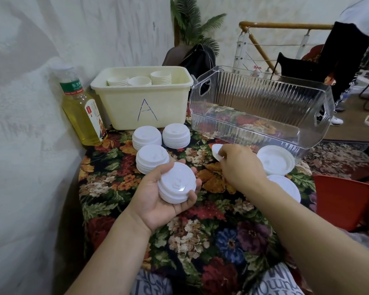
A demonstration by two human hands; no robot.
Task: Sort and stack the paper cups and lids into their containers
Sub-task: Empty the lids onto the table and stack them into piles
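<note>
The left hand [158, 201] lies palm up, fingers curled round a short stack of lids [176, 182] held just above the tabletop [200, 231]. The right hand [241, 165] pinches a single lid [216, 151] by its edge, lifted a little, near the front of the clear bin [262, 107]. The step in hand looks like gathering loose lids into one stack. Next, the pinched lid needs to be carried across and seated squarely on the held stack, the same way up so it nests. Two more loose lids [275, 159] lie to the right, one partly behind the forearm. Three finished lid stacks [151, 158] stand in front of the cream tub [145, 103] marked A, which already holds paper cups [160, 77]. The clear bin holds nothing yet. A bottle [83, 111] stands beside the tub.
</note>
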